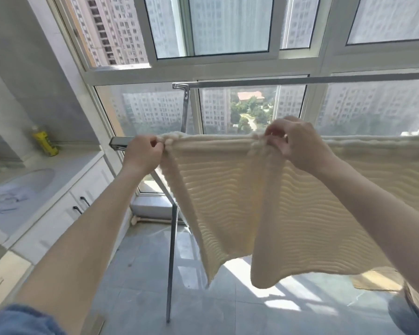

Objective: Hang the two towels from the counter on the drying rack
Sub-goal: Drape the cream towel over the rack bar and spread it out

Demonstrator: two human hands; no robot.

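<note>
Left hand point(144, 151) pinches towel point(211, 189) at top-left corner; right hand point(298, 143) pinches bunched top edge. Cream, wavy-ribbed cloth drapes over metal rail of drying rack point(171, 262), hem hanging free above glossy tiled floor point(136, 274).

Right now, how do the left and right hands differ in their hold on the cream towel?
The left hand pinches the cream towel at its top left corner, beside the bare end of the lower rail; the right hand pinches farther along the top edge. Fabric gathers into vertical folds under the right hand; under the left hand it hangs as a plain edge. Both hold the top edge at rail height.
</note>
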